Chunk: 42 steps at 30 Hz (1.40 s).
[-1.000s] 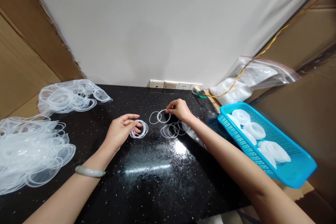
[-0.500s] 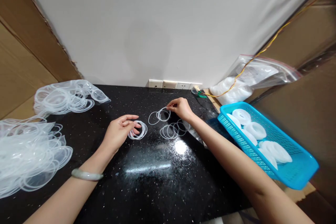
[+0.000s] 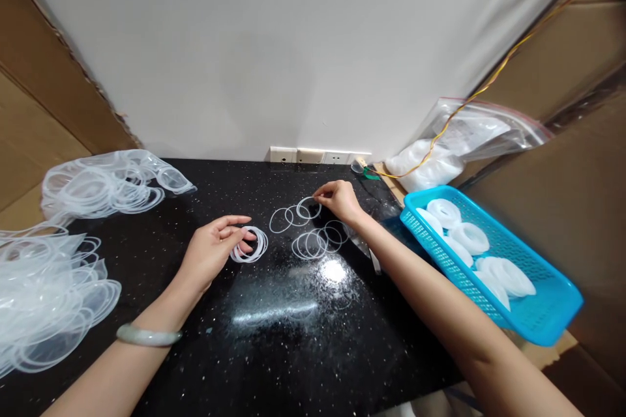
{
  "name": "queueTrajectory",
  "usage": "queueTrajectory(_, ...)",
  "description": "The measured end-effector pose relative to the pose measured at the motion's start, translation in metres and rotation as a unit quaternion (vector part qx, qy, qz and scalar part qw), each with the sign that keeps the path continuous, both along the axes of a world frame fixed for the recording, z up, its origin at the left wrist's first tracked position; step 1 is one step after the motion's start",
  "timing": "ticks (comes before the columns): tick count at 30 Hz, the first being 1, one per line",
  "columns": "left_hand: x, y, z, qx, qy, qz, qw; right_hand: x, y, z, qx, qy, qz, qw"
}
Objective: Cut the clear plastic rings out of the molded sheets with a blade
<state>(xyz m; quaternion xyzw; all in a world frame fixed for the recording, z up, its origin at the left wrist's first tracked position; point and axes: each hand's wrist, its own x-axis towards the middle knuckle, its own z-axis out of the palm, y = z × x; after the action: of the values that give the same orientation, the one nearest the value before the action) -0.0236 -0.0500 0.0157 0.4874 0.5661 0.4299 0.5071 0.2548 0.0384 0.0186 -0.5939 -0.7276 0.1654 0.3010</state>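
Note:
My left hand [image 3: 212, 249] rests on the black speckled table [image 3: 274, 332], its fingers curled round a small stack of clear thin rings [image 3: 250, 246]. My right hand [image 3: 340, 199] pinches one clear ring [image 3: 309, 208] at the end of a short row of rings [image 3: 288, 217] laid flat. A second row of overlapping rings [image 3: 317, 241] lies just below that hand's wrist. A pale green bangle [image 3: 147, 335] sits on my left wrist.
Large heaps of clear rings lie at the left [image 3: 44, 300] and back left [image 3: 105, 184]. A blue mesh basket [image 3: 548, 313] with white ring stacks stands at the right. Behind it lies a zip bag [image 3: 469, 140] with a yellow cable. Wall sockets [image 3: 317, 157] line the back edge.
My right hand has set rings out into a longer row and holds one at its right end. The left hand keeps its stack. The view has shifted slightly.

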Motion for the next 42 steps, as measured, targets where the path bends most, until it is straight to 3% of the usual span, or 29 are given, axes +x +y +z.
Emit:
queueTrajectory(7, 0.000, -0.001, 0.000, 0.006, 0.001, 0.000, 1.000, 0.006, 0.003, -0.001, -0.040, 0.116, 0.000, 0.992)
queueTrajectory(11, 0.000, -0.001, 0.000, 0.007, 0.000, -0.001, 1.000, 0.008, 0.006, -0.003, -0.131, 0.193, 0.035, 0.972)
queueTrajectory(17, 0.000, -0.001, 0.000, 0.009, 0.000, -0.004, 1.000, 0.010, 0.009, -0.002, -0.083, 0.136, 0.018, 0.987)
queueTrajectory(22, 0.000, -0.001, -0.001, 0.010, 0.005, -0.004, 1.000, 0.018, 0.011, 0.002, -0.128, 0.162, 0.030, 0.978)
queueTrajectory(26, -0.002, 0.000, -0.003, 0.012, 0.010, -0.010, 1.000, 0.029, 0.012, 0.001, -0.137, 0.100, -0.002, 0.985)
queueTrajectory(33, -0.002, 0.000, -0.003, 0.005, 0.014, -0.012, 1.000, 0.035, 0.011, 0.000, -0.090, -0.019, -0.060, 0.994)
queueTrajectory(42, -0.003, 0.001, -0.004, -0.004, 0.002, -0.016, 1.000, 0.032, 0.003, 0.007, -0.038, 0.040, -0.073, 0.996)
